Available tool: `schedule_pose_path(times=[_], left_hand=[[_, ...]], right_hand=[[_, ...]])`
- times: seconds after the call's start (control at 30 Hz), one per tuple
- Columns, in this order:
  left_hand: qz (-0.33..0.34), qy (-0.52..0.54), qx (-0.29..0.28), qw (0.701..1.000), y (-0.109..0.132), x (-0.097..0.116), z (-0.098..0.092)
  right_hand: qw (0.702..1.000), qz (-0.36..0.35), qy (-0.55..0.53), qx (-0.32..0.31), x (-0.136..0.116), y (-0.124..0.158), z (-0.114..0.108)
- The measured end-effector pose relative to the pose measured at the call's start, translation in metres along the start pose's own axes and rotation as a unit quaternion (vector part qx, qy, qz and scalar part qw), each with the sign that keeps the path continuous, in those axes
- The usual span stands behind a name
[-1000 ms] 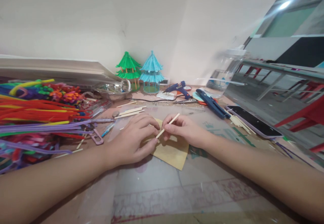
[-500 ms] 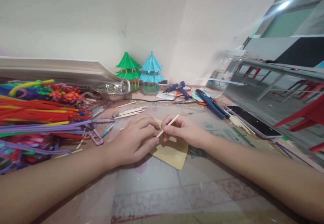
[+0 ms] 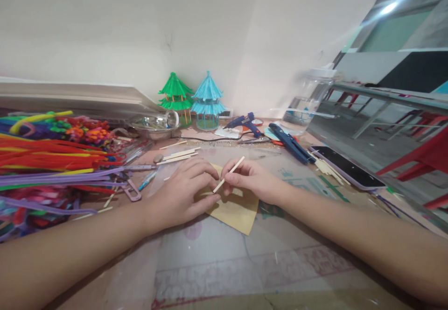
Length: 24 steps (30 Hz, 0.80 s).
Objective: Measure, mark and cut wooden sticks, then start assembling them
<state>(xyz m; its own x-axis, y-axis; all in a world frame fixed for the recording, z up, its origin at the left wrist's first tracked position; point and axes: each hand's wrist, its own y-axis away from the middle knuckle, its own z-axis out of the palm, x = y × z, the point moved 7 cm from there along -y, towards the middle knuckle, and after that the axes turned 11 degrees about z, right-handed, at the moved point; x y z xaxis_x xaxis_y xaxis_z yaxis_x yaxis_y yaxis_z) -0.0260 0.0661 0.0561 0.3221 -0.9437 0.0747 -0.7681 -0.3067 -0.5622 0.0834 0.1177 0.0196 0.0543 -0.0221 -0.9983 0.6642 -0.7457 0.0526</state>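
Note:
My right hand (image 3: 245, 179) pinches a thin pale wooden stick (image 3: 231, 172) between thumb and fingers. The stick slants, its lower end pointing into the gap between the thumb and fingers of my left hand (image 3: 196, 186). That hand is open, thumb and fingers apart, and lies over the left side of a yellowish flat sheet (image 3: 238, 212). Both hands cover part of this sheet, which rests on the clear-covered tabletop (image 3: 217, 258). Several similar pale sticks (image 3: 180, 155) lie just beyond my left hand.
Colourful pipe cleaners (image 3: 52, 156) are heaped at left, near a purple clip (image 3: 132, 191). At the back stand green (image 3: 175, 97) and blue (image 3: 207, 102) little pagodas, a glue gun (image 3: 245, 122) and a water jug (image 3: 308, 97). A utility knife (image 3: 290, 144) and phone (image 3: 345, 167) lie right.
The left thumb and fingers have come off the stick's lower end, and a small gap now shows. My right hand keeps its pinch on the stick. The view has shifted slightly.

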Motion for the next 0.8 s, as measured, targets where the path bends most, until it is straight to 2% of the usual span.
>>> schedule_pose_path(times=[0.8], left_hand=[[-0.006, -0.003, -0.011, 1.0, 0.0002, 0.0003, 0.0005]], right_hand=[[1.0, 0.007, 0.003, 0.0, 0.0001, 0.0002, -0.0002]])
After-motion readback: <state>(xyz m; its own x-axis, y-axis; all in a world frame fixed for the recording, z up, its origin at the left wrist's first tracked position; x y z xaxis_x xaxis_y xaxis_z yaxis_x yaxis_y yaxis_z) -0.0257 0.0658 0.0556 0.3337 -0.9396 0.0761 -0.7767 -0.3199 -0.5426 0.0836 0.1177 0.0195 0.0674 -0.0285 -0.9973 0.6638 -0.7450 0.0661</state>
